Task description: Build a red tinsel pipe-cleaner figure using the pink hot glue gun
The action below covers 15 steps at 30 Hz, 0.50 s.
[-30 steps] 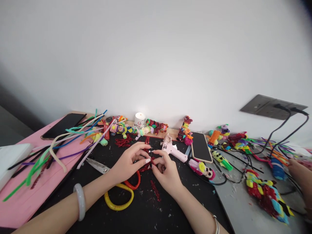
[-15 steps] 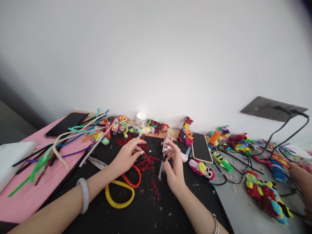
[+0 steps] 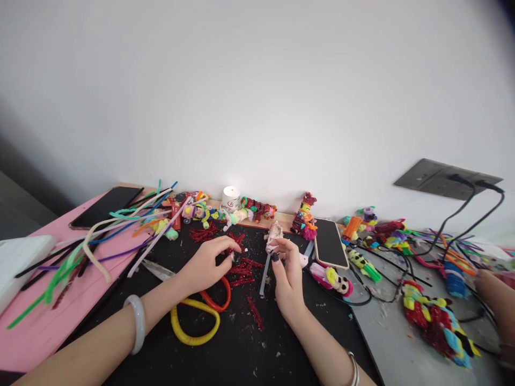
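Note:
My right hand (image 3: 287,273) grips a pink hot glue gun (image 3: 274,236), its glue-crusted nozzle pointing up and away and a clear glue stick (image 3: 263,279) trailing from its back. My left hand (image 3: 209,262) pinches a small red glitter pipe-cleaner piece (image 3: 237,247) at its fingertips. More red glitter pieces (image 3: 243,268) lie on the black mat (image 3: 241,348) between both hands. A pale bangle is on my left wrist, a thin bracelet on my right.
Scissors with yellow and red handles (image 3: 197,316) lie under my left forearm. Loose pipe cleaners (image 3: 100,241) cover the pink board. A lit candle (image 3: 230,197), small figures (image 3: 306,217) and two phones (image 3: 330,242) line the back. Another person's hand (image 3: 497,300) is at right, near cables (image 3: 462,214).
My right hand left the red pieces, reached to the glue gun and lifted it off the mat. My left hand let the cluster drop and now pinches one red piece.

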Available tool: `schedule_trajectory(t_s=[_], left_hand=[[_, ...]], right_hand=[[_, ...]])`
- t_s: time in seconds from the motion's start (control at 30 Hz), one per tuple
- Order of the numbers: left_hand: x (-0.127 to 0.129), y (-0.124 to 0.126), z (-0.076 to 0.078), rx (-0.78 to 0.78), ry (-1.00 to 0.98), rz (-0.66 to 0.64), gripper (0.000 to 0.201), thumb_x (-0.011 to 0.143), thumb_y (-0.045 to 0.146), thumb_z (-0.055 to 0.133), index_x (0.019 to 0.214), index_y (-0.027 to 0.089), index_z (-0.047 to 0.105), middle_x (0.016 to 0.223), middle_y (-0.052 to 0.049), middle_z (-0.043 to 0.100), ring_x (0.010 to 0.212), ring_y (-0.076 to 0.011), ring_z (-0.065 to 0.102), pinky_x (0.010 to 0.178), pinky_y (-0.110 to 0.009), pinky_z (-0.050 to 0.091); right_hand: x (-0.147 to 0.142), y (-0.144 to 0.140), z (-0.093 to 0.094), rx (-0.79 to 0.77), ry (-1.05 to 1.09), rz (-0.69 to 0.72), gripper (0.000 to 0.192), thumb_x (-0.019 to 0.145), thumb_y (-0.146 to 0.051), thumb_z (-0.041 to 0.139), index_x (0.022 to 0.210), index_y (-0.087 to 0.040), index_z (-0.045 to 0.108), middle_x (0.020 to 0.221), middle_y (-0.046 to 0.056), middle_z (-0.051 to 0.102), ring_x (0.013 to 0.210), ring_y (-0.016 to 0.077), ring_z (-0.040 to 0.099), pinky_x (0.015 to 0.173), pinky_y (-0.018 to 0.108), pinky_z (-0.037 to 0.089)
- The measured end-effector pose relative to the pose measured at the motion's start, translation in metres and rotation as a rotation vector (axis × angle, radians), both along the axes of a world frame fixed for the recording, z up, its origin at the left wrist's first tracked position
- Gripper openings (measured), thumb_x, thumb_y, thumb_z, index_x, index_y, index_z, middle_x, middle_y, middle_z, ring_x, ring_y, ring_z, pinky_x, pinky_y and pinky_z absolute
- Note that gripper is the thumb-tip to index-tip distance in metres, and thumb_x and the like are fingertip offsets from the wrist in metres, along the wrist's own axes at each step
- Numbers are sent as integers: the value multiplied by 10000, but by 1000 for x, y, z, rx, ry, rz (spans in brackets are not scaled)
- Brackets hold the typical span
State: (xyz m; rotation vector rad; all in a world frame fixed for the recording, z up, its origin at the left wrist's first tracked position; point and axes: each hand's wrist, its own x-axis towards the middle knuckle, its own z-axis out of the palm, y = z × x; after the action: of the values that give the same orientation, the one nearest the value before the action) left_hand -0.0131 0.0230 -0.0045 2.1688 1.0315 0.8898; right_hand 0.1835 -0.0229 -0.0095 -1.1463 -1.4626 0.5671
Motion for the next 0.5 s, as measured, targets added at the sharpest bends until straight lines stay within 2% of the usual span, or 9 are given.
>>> schedule_trajectory(t_s=[0.1,0.23,0.37,0.5], left_hand=[[-2,-1,4,37,8,9,182,826,125,440,893,179,601,916,-51,637,886,-188,588,822,-306,463],[-1,-2,3,49,-9,-70,240,877,156,413,943,190,641,979,-60,653,935,-185,592,858,-307,460],[1,-6,-1,54,-2,-176,288,903,167,390,995,204,660,1000,-65,662,951,-184,586,859,-313,463],[4,-10,0,21,37,-239,261,898,141,389,897,207,641,927,-44,658,882,-164,595,810,-272,462]], right_hand=[[0,1,0,-12,-39,-16,222,884,-214,414,1092,-215,488,1012,59,557,896,193,513,788,335,397],[1,1,1,-34,-144,-23,208,859,-178,453,1043,-212,544,958,52,588,823,186,527,761,332,419],[-2,2,2,-23,-242,65,199,836,-153,505,999,-217,601,946,51,627,882,203,551,768,337,437],[-5,1,3,-41,-277,125,204,815,-99,517,934,-223,625,896,33,650,877,196,563,789,335,438]])
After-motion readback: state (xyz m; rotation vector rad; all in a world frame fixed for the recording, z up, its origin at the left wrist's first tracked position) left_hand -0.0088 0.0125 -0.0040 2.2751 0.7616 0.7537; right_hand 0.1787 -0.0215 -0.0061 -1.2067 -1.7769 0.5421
